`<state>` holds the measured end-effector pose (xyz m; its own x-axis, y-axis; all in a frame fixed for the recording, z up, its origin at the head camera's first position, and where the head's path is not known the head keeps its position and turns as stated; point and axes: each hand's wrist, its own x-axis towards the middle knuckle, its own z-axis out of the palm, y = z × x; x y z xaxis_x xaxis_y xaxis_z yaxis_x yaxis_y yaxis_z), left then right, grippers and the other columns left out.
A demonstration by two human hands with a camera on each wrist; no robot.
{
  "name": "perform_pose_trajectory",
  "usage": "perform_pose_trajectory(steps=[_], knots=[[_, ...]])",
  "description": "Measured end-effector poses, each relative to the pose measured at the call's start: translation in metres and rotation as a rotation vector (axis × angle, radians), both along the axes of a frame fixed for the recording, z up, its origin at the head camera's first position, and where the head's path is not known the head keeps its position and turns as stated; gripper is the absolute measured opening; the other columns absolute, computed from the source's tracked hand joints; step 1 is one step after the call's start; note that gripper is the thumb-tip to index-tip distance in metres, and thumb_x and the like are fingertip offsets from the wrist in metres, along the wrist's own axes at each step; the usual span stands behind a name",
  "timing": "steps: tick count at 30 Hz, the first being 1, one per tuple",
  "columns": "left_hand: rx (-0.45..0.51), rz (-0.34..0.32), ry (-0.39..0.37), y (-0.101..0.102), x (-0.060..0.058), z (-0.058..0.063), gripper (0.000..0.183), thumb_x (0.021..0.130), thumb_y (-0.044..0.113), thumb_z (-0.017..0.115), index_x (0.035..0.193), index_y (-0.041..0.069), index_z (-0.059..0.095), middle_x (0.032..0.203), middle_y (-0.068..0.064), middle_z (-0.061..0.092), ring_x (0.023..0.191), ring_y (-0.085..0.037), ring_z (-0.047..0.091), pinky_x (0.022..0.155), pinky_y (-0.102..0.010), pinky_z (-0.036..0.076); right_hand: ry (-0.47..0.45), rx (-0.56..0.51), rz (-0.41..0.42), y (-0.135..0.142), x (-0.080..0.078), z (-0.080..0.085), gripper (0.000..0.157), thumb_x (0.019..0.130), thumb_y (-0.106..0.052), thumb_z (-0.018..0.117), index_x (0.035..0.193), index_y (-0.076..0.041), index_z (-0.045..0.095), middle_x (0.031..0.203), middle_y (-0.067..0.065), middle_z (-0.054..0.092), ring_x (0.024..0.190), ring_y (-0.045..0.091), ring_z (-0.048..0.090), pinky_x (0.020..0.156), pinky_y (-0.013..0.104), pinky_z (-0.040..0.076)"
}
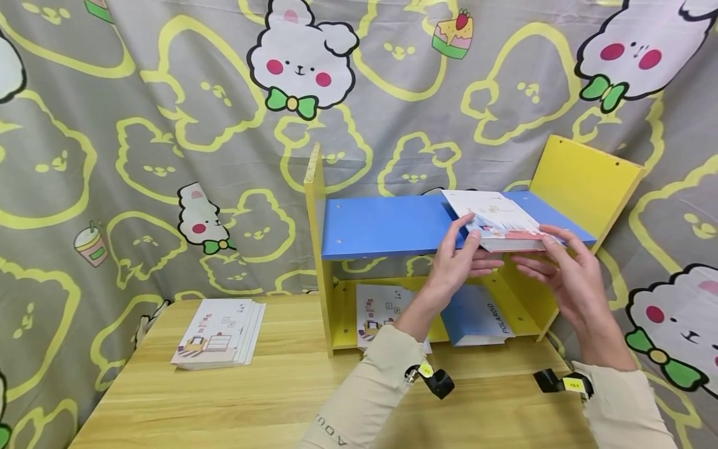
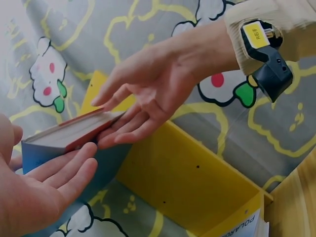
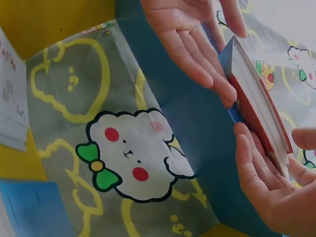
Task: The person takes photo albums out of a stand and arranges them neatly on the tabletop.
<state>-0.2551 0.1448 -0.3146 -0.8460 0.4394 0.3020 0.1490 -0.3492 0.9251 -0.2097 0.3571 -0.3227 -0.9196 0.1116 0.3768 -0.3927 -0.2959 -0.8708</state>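
Observation:
A book point(image 1: 496, 212) with a pale illustrated cover lies flat at the right part of the blue upper shelf point(image 1: 387, 224), its near end jutting past the front edge. My left hand point(image 1: 451, 265) holds its left near corner, thumb above and fingers lower down. At the right near corner, my right hand point(image 1: 578, 280) grips the same book between thumb and fingers. The wrist views show the book's page edges point(image 3: 261, 94) and red cover edge, with fingers of both hands under it. Whether the far end rests on the board is hard to tell.
Below, on the yellow lower shelf point(image 1: 348, 312), lie white illustrated books point(image 1: 376, 305) and a blue book marked POLAROID point(image 1: 477, 315). A stack of white books point(image 1: 215, 330) sits on the wooden table point(image 1: 235, 399) at left. Yellow side panels point(image 1: 586, 187) rise above the blue board.

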Motion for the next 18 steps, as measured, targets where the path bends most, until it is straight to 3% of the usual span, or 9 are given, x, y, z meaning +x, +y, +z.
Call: perform_pose_trajectory(steps=[5, 18], knots=[[0.021, 0.013, -0.028, 0.0026, 0.0003, 0.0002, 0.044, 0.111, 0.035, 0.044, 0.155, 0.027, 0.04, 0.108, -0.028, 0.072, 0.098, -0.043, 0.072, 0.086, -0.044, 0.061, -0.012, -0.044, 0.028, -0.0023, -0.0039, 0.0005, 0.042, 0.105, -0.017, 0.058, 0.143, -0.005, 0.045, 0.108, 0.01, 0.075, 0.088, 0.027, 0.076, 0.075, 0.035, 0.062], [0.083, 0.057, -0.093, 0.0081, 0.0031, 0.0013, 0.038, 0.111, 0.031, 0.046, 0.149, 0.028, 0.047, 0.1, -0.026, 0.074, 0.095, -0.045, 0.072, 0.085, -0.046, 0.061, -0.075, -0.099, -0.031, -0.0093, -0.0052, 0.0078, 0.039, 0.102, -0.015, 0.064, 0.136, -0.006, 0.046, 0.096, 0.011, 0.078, 0.08, 0.026, 0.077, 0.07, 0.034, 0.062]])
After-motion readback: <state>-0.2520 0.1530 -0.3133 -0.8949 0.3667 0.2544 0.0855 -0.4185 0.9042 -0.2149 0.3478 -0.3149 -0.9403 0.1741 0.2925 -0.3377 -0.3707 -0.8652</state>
